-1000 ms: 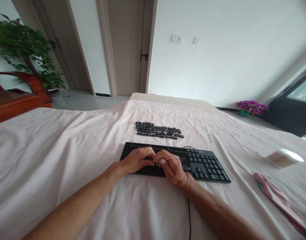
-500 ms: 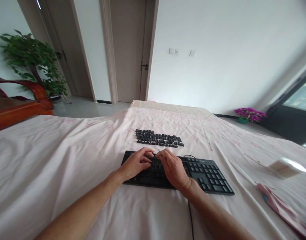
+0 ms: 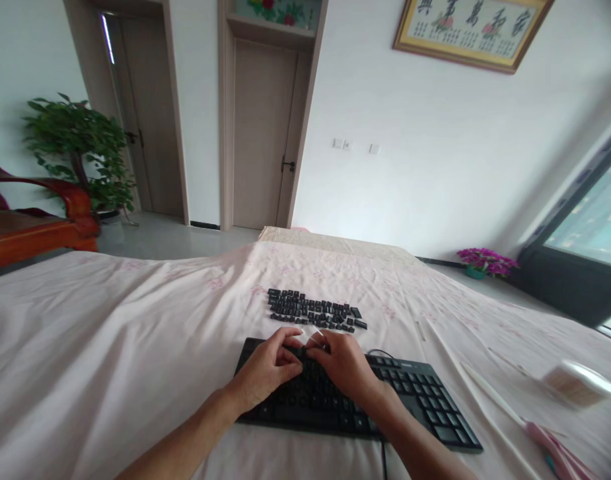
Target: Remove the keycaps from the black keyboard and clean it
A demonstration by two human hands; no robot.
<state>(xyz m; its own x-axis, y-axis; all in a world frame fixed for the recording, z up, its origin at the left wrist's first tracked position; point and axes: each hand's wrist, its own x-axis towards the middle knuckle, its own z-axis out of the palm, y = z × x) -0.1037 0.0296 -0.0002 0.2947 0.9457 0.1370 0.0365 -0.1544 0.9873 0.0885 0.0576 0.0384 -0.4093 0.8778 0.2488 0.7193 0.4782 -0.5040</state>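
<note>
A black keyboard (image 3: 295, 415) lies on the pink floral cloth, with part of its left side bare of keycaps. My left hand (image 3: 265, 370) rests over that left side, its fingers curved and its thumb apart from them, nothing visible held. Over the upper middle, my right hand (image 3: 346, 363) pinches a thin white stick (image 3: 317, 330) that looks like a cotton swab; its lower end is hidden by the fingers. Several loose black keycaps (image 3: 310, 308) lie in rows just beyond the keyboard.
On the right are a round container (image 3: 578, 383), a pink item with a long pale strip (image 3: 495, 397), and thin sticks (image 3: 420, 331) on the cloth (image 3: 175, 347). The keyboard cable (image 3: 384, 457) runs toward me. A wooden chair (image 3: 45, 220) stands far left.
The view has tilted up, so the keyboard and hands sit lower in the picture. My right fingers have shifted and the white stick now shows above them.
</note>
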